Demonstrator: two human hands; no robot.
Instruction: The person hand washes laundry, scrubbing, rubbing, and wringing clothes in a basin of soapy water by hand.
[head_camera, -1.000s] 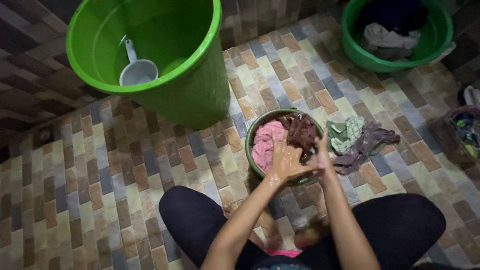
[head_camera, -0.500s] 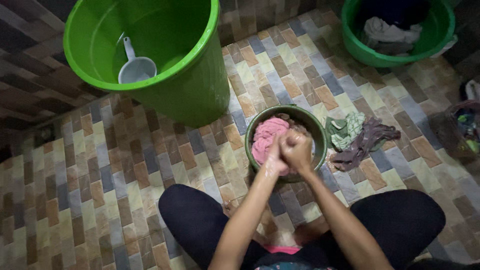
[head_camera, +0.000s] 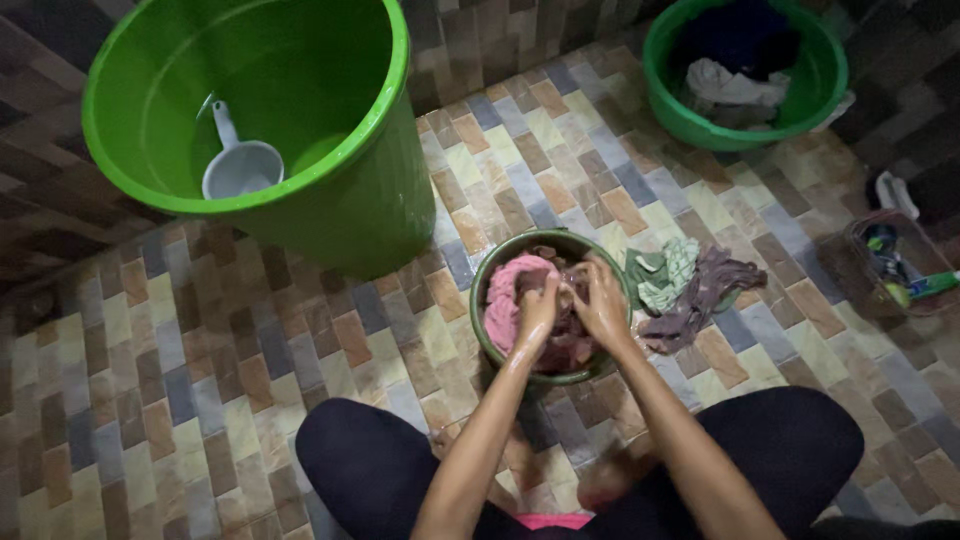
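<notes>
- Both hands are down in the small basin (head_camera: 548, 375), which sits on the tiled floor (head_camera: 200, 380) just ahead of the knees.
- Left hand (head_camera: 537, 312): fingers curled, clenched on the dark reddish cloth (head_camera: 570, 345) in the middle of the basin.
- Right hand (head_camera: 603, 305): fingers bent over the same cloth, gripping it from the 3 o'clock side; the two hands touch at the knuckles.
- A pink cloth (head_camera: 502, 300) lies bunched at the basin's 9 o'clock, untouched.
- Progress, as a judgement: the wash looks to be midway. The dark cloth is being worked, wet and soapy; the pink one waits its turn in the basin.
- Left to do, it seems: the heap (head_camera: 690, 285) on the floor at the basin's 3 o'clock, touching its rim.
- At 1 o'clock, well apart, a green tub (head_camera: 668, 100) holds more clothes, pale and dark; washed or not, I cannot tell.
- At 10 o'clock stands a big green bucket (head_camera: 370, 200) with a grey dipper (head_camera: 240, 165) inside.
- Counts: two hands, one basin, one tub, one bucket, one dipper, two cloths in the basin, about two or three pieces in the floor heap.
- A dark basket (head_camera: 850, 265) of small items sits at the far 3 o'clock edge.
</notes>
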